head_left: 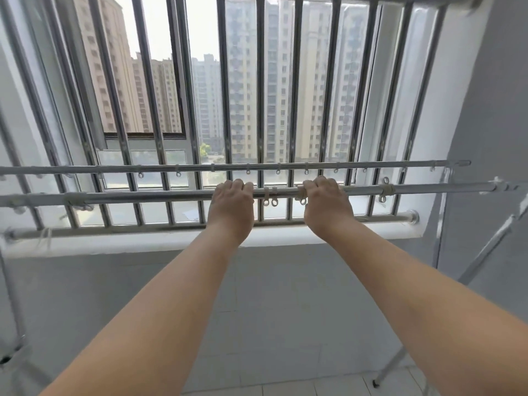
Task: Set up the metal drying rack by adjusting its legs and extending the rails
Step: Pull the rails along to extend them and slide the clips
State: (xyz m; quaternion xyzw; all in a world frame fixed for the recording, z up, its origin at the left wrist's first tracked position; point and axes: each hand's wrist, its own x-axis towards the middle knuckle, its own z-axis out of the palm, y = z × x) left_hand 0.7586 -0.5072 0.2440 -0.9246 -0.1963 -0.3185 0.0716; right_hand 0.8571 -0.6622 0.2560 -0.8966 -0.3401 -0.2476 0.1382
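Both of my hands are wrapped over the near rail (160,196) of the drying rack, knuckles up and fingers curled across its top: my left hand (233,200) closes round the tube just left of the middle, and my right hand (325,200) closes round it a little further right, with a short bare stretch of tube between them. Behind everything stands the window (160,81), its glass showing tall apartment blocks (248,81) outside, and in front of the glass runs a grille of upright steel bars (260,52) that meets a round bar (114,228) lying along the white sill (143,247). Grey wall fills the space under the sill, and pale floor tiles (300,387) show at the bottom edge. The rack itself spans the whole width at chest height in front of the grille: the near rail I am holding reaches from the left edge to a joint at the far right, and a thinner far rail (114,169) runs parallel just above and behind it, ending in a cap at its right end. On the right side a slanted rack leg (394,364) comes down to the tiles, and a blurred upright tube (13,295) shows at the left edge. Small white hanger clips (270,197) with round eyelets sit on the near rail between my hands, one more pokes out under the fingers of my right hand, another pair (385,190) sits further right, and a row of smaller eyelets (248,172) hangs along the far rail.
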